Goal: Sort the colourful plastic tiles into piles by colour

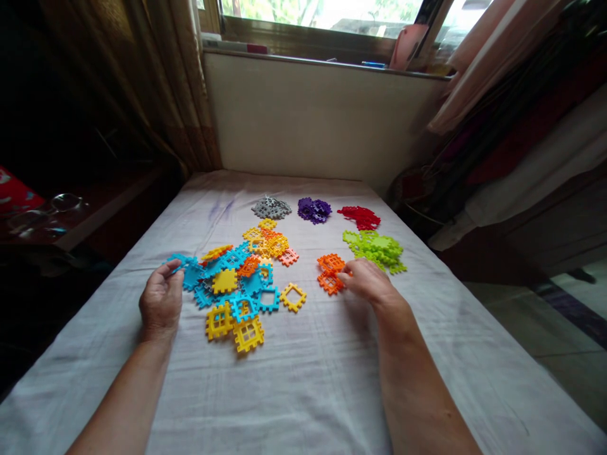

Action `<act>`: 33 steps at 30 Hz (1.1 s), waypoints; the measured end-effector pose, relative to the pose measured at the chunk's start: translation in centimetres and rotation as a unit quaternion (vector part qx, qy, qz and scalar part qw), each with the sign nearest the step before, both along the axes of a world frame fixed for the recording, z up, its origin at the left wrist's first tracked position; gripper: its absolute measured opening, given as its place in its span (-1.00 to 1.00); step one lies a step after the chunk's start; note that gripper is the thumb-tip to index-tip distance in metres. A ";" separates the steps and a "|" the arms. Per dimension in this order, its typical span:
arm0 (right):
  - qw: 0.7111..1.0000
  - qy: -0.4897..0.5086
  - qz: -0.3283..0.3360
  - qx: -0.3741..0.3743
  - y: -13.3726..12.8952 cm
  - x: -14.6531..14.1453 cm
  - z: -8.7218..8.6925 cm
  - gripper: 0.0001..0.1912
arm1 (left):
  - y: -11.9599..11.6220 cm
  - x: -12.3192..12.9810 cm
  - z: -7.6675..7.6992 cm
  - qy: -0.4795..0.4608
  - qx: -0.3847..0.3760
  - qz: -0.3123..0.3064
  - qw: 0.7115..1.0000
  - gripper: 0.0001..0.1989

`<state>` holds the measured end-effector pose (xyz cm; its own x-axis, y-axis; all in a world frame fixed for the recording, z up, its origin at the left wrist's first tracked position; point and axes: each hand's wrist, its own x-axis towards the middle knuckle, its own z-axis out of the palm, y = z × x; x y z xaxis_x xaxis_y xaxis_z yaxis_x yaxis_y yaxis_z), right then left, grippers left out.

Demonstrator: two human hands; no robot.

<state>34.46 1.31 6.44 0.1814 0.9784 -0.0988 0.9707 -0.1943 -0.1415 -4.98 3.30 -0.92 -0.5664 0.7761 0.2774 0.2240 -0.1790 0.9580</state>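
Left hand (161, 300) pinching blue tile (190, 266); right hand (372, 281) curled at orange tile (331, 282), hold unclear. Tiles likely light, stiff; grip edges.

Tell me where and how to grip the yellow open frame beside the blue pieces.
Probably pinch the yellow frame by its right-hand bar, gripping through its large hole, coming from the right: it lies flat, and its left corner sits close to a blue frame, which could crowd a grip there.
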 end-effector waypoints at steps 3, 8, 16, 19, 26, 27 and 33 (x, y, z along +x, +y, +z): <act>0.999 0.001 0.023 0.049 0.1 -1.6 0.5 -0.76 | 0.1 -0.1 -0.1 -0.003 0.001 0.000 1.000 -0.58; 0.988 0.027 0.111 0.099 1.6 -6.7 -0.6 -0.76 | 0.2 -0.3 -0.3 0.012 -0.005 -0.005 1.000 -0.58; 0.993 -0.018 0.105 0.055 3.5 -10.9 -2.2 -0.70 | 0.2 -0.3 -0.3 0.000 -0.004 -0.001 1.000 -0.57; 0.994 -0.016 0.096 0.050 2.6 -9.7 -1.4 -0.69 | 0.2 -0.2 -0.2 -0.001 -0.003 -0.001 1.000 -0.58; 0.997 0.040 -0.023 0.066 2.1 -3.4 1.1 -0.66 | 0.1 -0.2 -0.3 -0.017 -0.004 -0.003 1.000 -0.60; 0.996 0.049 -0.039 0.055 2.1 -2.7 1.1 -0.65 | 0.1 -0.2 -0.3 -0.016 -0.006 -0.002 1.000 -0.60; 0.996 0.069 -0.059 0.019 2.2 -1.2 0.2 -0.66 | 0.2 -0.3 -0.5 -0.008 -0.003 0.004 1.000 -0.60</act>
